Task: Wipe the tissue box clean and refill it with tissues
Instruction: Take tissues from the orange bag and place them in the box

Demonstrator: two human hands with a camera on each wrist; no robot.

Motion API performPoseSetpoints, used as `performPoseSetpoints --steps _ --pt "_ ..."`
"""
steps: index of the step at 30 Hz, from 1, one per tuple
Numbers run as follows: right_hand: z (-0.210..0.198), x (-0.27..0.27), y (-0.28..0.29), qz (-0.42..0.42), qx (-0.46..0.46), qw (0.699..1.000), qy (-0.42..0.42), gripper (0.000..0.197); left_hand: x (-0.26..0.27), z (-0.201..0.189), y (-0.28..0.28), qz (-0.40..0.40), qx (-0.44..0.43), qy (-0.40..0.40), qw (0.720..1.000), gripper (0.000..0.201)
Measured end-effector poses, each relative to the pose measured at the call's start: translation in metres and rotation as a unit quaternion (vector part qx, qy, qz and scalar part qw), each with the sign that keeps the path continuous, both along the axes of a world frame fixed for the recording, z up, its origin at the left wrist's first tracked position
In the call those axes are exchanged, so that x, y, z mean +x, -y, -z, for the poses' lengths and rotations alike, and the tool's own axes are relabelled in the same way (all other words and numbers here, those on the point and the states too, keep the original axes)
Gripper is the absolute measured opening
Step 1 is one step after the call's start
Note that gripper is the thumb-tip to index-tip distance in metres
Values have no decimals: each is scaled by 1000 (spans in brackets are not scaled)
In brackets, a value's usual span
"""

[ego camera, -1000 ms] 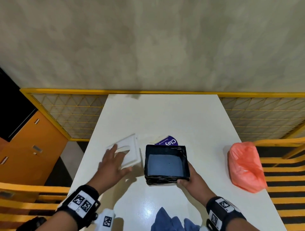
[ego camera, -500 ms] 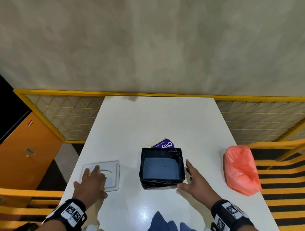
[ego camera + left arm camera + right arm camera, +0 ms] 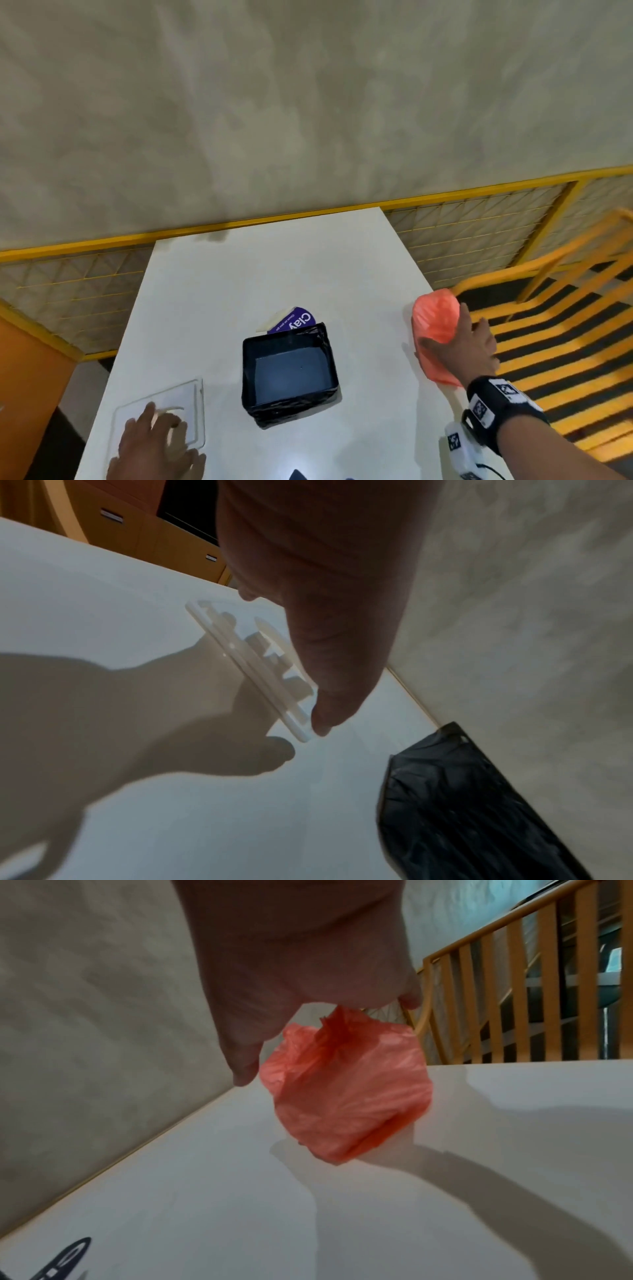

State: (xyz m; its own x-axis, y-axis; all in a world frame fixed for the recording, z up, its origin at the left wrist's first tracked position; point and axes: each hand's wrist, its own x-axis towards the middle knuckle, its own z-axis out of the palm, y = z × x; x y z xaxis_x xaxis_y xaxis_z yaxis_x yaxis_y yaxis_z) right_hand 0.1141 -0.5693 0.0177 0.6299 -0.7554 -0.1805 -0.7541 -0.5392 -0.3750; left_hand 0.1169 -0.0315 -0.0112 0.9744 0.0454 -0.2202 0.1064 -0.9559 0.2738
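Right hand (image 3: 459,346) gone from the box (image 3: 289,371) to the orange bag (image 3: 435,325) right of it, lifting it, left hand (image 3: 154,442) with the lid (image 3: 191,404) drawn nearer, farther left of the box

White table (image 3: 274,267) against a mottled beige wall (image 3: 308,102), yellow wire-mesh railing (image 3: 472,226) behind it, yellow slatted chair (image 3: 561,301) at right, orange cabinet (image 3: 143,531) with drawer handles at left, purple card (image 3: 294,322) printed "Clay" lying mid-table

White table (image 3: 239,274); holds box (image 3: 291,373); lid (image 3: 191,401); bag (image 3: 435,325)
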Motion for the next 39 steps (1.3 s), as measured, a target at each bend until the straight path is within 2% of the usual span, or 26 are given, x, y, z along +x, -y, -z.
performPoseSetpoints --steps 4,5,7,12,15,19,23,26,27,29,31,32,35,38,39 --pt "11 -2 4 -3 20 999 -38 112 -11 -13 23 2 -79 25 997 46" --pt "13 -2 4 -9 28 999 -38 107 -12 -20 31 11 -88 38 995 48" --pt "15 -6 4 -25 36 998 -45 100 -13 -35 47 19 -94 49 994 69" --pt "18 -27 -21 -70 32 996 -47 97 -25 -65 92 12 -123 103 987 48" --pt "26 -47 -50 -120 18 992 -40 93 -21 -64 105 53 -129 140 980 43" --pt "33 -61 -85 -175 -1 983 -50 93 -18 -75 140 148 -174 155 961 38" --pt "25 -57 -90 -145 53 987 -33 87 -21 -85 182 227 -227 84 943 20" --pt "16 -57 -86 -105 114 988 -7 85 -15 -89 221 282 -237 -11 930 19" --pt "12 -57 -86 -92 134 987 14 84 -9 -86 234 271 -245 -44 930 25" --pt "4 -61 -86 -65 167 981 70 83 0 -81 260 211 -277 -112 931 50" --pt "-7 -65 -89 -51 181 973 131 84 5 -77 281 133 -338 -172 916 73" --pt "-13 -66 -90 -49 183 968 162 85 5 -77 289 101 -371 -196 902 75" --pt "-32 -70 -97 -56 189 953 230 85 1 -81 305 30 -469 -260 843 71" --pt "-50 -75 -103 -82 210 941 251 83 -3 -83 316 -14 -555 -275 785 43" --pt "-55 -76 -104 -91 215 939 251 82 -4 -84 318 -21 -573 -267 774 36"
